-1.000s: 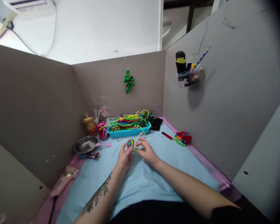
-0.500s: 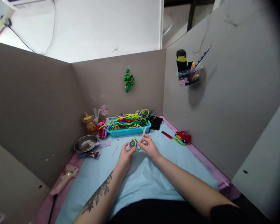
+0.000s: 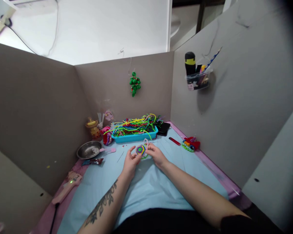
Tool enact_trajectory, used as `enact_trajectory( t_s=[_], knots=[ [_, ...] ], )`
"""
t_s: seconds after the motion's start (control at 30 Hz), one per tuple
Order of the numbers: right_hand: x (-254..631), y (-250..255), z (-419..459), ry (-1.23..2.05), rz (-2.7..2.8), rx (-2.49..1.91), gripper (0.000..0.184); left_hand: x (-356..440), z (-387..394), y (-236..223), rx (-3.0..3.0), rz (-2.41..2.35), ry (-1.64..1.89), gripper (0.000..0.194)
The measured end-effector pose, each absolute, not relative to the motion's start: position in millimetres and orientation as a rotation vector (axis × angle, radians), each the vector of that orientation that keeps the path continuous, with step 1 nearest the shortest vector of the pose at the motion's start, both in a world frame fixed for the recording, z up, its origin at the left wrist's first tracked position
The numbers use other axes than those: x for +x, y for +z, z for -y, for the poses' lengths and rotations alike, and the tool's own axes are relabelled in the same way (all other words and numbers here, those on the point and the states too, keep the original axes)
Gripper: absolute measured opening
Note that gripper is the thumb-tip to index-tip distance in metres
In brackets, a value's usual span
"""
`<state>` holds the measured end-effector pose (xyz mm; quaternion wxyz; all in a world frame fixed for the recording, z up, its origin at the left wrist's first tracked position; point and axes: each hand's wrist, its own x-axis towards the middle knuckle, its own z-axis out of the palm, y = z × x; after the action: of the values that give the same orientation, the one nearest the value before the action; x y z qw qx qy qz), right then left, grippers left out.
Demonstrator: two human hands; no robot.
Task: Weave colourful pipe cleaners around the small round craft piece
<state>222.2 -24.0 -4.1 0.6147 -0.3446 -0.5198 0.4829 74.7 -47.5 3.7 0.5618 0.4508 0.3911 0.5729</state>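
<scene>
A small round woven piece made of purple, green and yellow pipe cleaners sits between both hands, just above the light blue mat. My left hand pinches its left edge. My right hand pinches its right side, where a pale pink pipe cleaner end loops upward. Just behind the hands stands a blue tray piled with many coloured pipe cleaners.
A metal bowl and a pink spoon lie at the left, with a pink glue gun nearer me. A red tool and a colourful pipe cleaner figure lie at the right. Grey partition walls enclose the desk.
The woven piece has been turned slightly and shifted a little right between the hands. The pink strand that stuck up straight half a second ago is now bent into a loop.
</scene>
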Motion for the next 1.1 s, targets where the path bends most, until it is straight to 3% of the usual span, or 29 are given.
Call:
enact_trajectory(
  t_s=[0.13, 0.33, 0.6, 0.83, 1.1],
  knots=[
    [224, -5, 22, 1.180, 1.111, -0.771, 0.026, 72, 49, 4, 1.164, -1.063, 1.613, 0.066],
    [224, -5, 24, 1.313, 1.029, -0.730, 0.029, 79, 59, 8, 1.338, -1.028, 1.476, 0.061],
    [215, -2, 36, 1.463, 1.046, -0.717, 0.021, 81, 63, 9, 1.336, -1.004, 1.570, 0.050],
    [217, -1, 36, 1.499, 1.042, -0.719, 0.018, 82, 61, 8, 1.331, -0.922, 1.547, 0.032],
    [215, -2, 39, 1.463, 1.114, -0.765, 0.021, 75, 56, 6, 1.378, -0.986, 1.563, 0.029]
  ],
)
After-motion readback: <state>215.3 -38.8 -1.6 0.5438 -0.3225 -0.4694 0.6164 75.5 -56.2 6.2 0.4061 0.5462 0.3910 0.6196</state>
